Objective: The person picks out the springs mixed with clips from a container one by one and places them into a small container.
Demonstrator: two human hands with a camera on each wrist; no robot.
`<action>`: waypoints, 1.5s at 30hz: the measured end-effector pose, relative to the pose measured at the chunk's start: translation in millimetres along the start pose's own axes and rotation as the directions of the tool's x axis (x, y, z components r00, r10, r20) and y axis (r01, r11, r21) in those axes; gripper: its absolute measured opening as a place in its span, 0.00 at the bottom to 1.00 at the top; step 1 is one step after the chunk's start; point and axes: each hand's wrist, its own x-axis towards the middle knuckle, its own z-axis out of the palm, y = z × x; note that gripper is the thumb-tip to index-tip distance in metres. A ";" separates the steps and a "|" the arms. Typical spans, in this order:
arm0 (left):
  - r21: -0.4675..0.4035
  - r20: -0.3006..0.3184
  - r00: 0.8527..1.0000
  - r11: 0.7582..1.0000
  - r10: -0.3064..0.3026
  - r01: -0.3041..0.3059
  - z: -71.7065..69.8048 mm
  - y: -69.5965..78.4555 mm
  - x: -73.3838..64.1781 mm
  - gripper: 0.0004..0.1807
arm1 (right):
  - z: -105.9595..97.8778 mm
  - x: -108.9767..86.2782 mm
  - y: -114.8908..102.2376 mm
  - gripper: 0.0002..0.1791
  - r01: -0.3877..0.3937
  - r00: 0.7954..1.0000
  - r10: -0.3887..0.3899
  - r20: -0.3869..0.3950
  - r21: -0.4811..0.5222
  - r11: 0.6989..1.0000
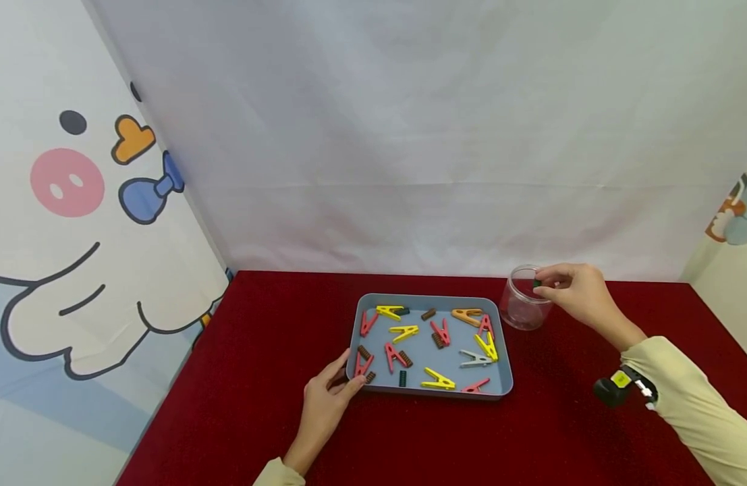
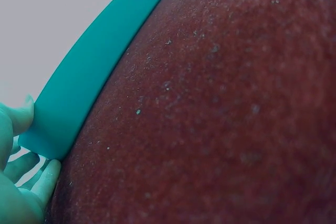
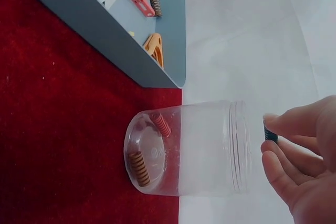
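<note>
My right hand (image 1: 573,290) pinches a small dark green spring (image 3: 270,132) between thumb and fingertips. It holds the spring right at the mouth of a clear plastic jar (image 1: 521,315). Inside the jar lie a red spring (image 3: 161,124) and a brown spring (image 3: 139,169). To the left is a shallow grey-blue tray (image 1: 422,354) with several red, yellow, orange and grey plastic clips and several brown and dark green springs. My left hand (image 1: 327,398) grips the tray's near left corner, thumb and fingers on different sides of it (image 2: 26,177).
A dark red cloth (image 1: 276,337) covers the table. Behind it hangs a white curtain (image 1: 409,135), and a cartoon-printed curtain (image 1: 39,283) stands at the left. The jar stands close beside the tray's right end.
</note>
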 end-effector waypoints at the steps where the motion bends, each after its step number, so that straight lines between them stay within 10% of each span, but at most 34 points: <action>1: 0.000 0.001 1.000 1.000 0.005 -0.005 -0.2 -0.7 -0.1 0.31 | 0.5 0.3 0.5 0.11 0.005 1.000 -0.005 -0.001 -0.010 1.000; 25: 0.000 0.009 1.000 1.000 0.017 -0.017 -0.1 -2.8 0.0 0.32 | 6.1 -0.1 -5.6 0.08 0.058 0.996 -0.060 -0.062 -0.031 0.998; 45: -0.026 0.022 0.999 0.999 0.025 -0.024 -2.3 27.9 -6.6 0.30 | 18.8 -3.1 -29.0 0.10 0.179 0.983 -0.177 -0.056 0.032 0.983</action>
